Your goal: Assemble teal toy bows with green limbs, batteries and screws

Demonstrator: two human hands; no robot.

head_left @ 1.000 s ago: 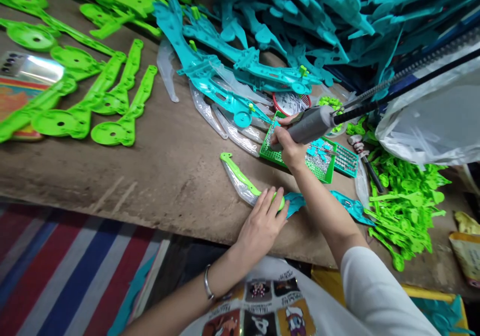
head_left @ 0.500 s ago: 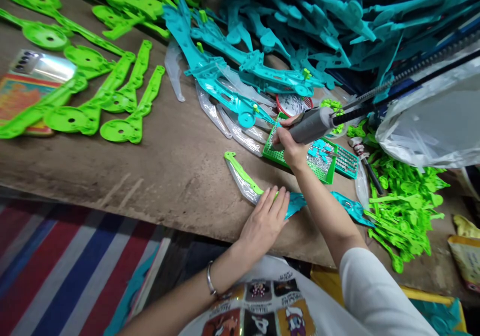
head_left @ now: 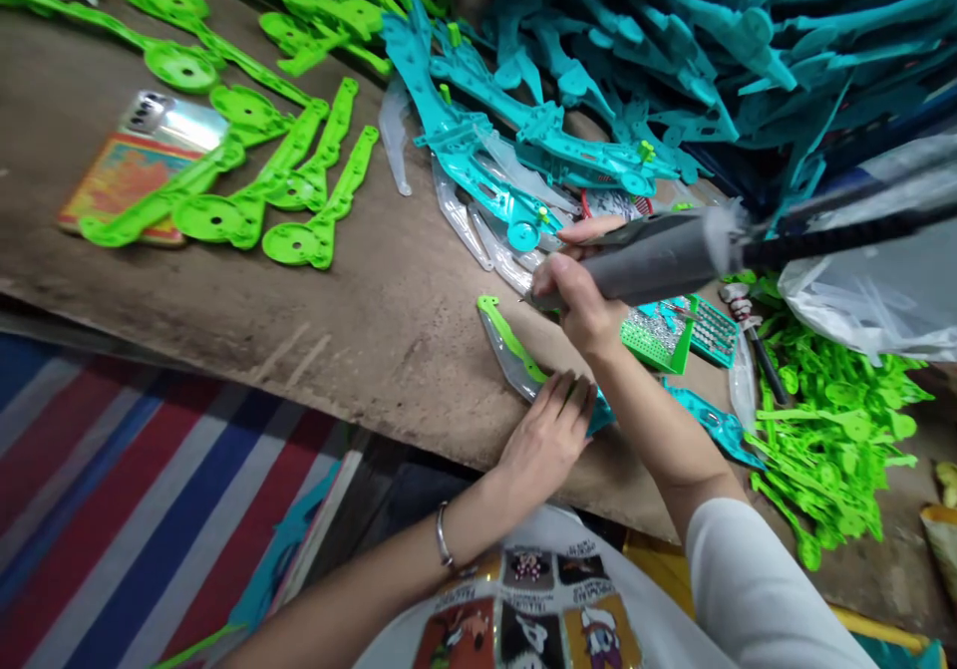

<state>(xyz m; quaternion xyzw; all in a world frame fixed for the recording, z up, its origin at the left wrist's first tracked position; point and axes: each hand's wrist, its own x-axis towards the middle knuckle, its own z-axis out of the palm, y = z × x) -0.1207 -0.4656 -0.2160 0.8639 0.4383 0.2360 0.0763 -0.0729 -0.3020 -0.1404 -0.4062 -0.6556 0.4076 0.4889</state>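
My right hand (head_left: 587, 305) is wrapped round the thick grey body of a power screwdriver (head_left: 658, 258), its tip pointing left above the table. My left hand (head_left: 547, 438) lies over a plastic part on the table near the front edge, its fingers bent down onto it. From under those fingers a bright green plastic strip (head_left: 511, 338) and a clear plastic piece (head_left: 509, 366) stick out to the left. A bit of blue plastic (head_left: 602, 416) shows on the right side of the fingers. What the fingertips press on is hidden.
A green basket of screws (head_left: 679, 348) stands behind my right forearm. Blue frames (head_left: 478, 185) and clear pieces (head_left: 458, 218) lie beyond it. Green arms (head_left: 299, 240) and a phone (head_left: 142, 175) are on the left. Green parts (head_left: 829, 440) are heaped right; blue parts (head_left: 673, 41) pile up behind.
My right hand has brought the screwdriver away from the screw basket, towards me and the green strip. My left hand stays on the part, fingers more bent. The whole view has shifted slightly.
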